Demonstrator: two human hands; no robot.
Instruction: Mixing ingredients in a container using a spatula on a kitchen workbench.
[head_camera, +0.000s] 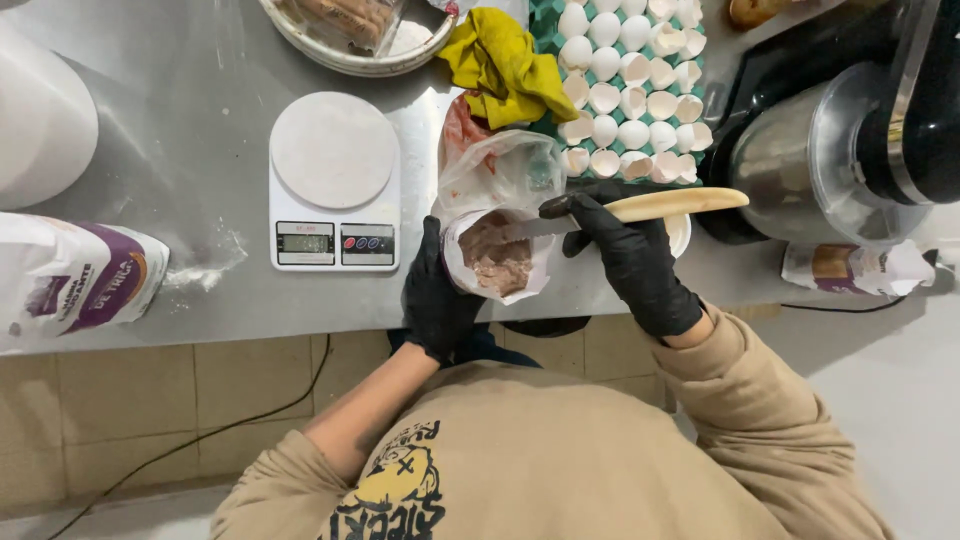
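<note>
Head view, only camera: left hand (437, 300) in a black glove is cupped around the side of a small round tub (497, 258) lined with a thin plastic bag, fingers wrapped and gripping the wall near the rim; tub sits at the front edge of the steel counter (200, 150), just right of the white kitchen scale (335, 182). Right hand (628, 262), also gloved, is clenched on the pale wooden handle of a knife (650, 206), blade angled down into the pinkish-brown paste (500, 262) inside the tub. Handling judgement: paste looks soft, dense and sticky, likely to cling to the blade and drag the liner with it; the bag film is limp and slippery, the loose bag top (500, 170) bunched behind the tub gives no stiffness, so hold belongs on the tub wall with the film pinned under the fingers, as the left hand has it. Tub is light and probably flexes if squeezed hard. Knife handle is stiff and smooth, gripped near the blade end, good for leverage. Around it: egg tray (630, 90) with whole eggs and fragile empty shells just behind the bag, yellow cloth (505, 60) beside it, flour bag (75, 280) far left, stand mixer with steel bowl (800, 160) at right, well apart from the tub
</note>
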